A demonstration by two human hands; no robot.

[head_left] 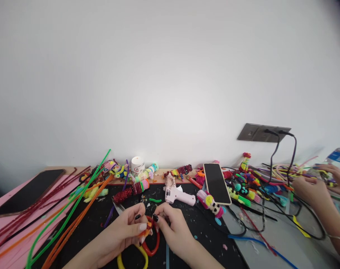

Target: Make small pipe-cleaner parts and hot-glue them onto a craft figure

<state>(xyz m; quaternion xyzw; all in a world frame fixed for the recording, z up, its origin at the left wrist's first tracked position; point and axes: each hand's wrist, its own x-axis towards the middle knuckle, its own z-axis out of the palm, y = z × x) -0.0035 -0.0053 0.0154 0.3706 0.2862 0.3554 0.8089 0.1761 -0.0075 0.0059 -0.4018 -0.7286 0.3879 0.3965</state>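
My left hand pinches a small orange and red pipe-cleaner piece between thumb and fingers. Close beside it, my right hand has its thumb and fingertips pressed together; whatever lies between them is too small to make out. Under both hands is a pair of scissors with a yellow and a red handle loop, partly covered by my left hand. Just beyond my fingers lies a pale pink glue gun. A dark red fuzzy pipe-cleaner figure rests to its left.
Long pipe cleaners spread across the left side beside a dark phone. A light-framed phone and a pipe-cleaner doll lie right of the glue gun. Cables hang from a wall socket. At far right, another person's hands work.
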